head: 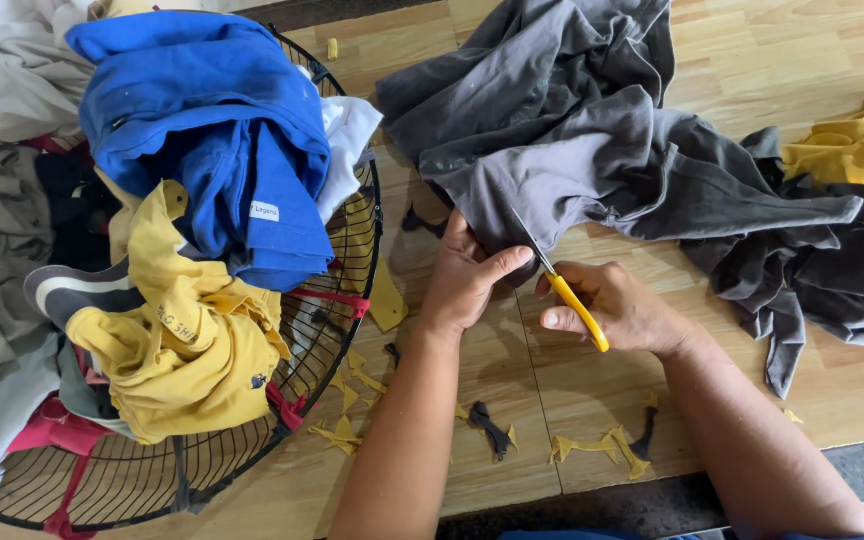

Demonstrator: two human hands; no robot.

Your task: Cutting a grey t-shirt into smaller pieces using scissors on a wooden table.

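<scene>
While the left hand point(464, 275) pinches the edge of the grey garment point(592, 150) spread on the wooden floor point(752, 60), fingers closed on the cloth, the right hand point(617, 305) is wrapped around the yellow-handled scissors point(564, 285), whose blades meet that same edge just beside the left thumb. Yellow and dark cloth scraps point(592, 445) lie on the floor near the wrists, and to the left a black wire basket point(347, 250) holds a blue shirt point(212, 140) and a yellow shirt point(187, 350).
</scene>
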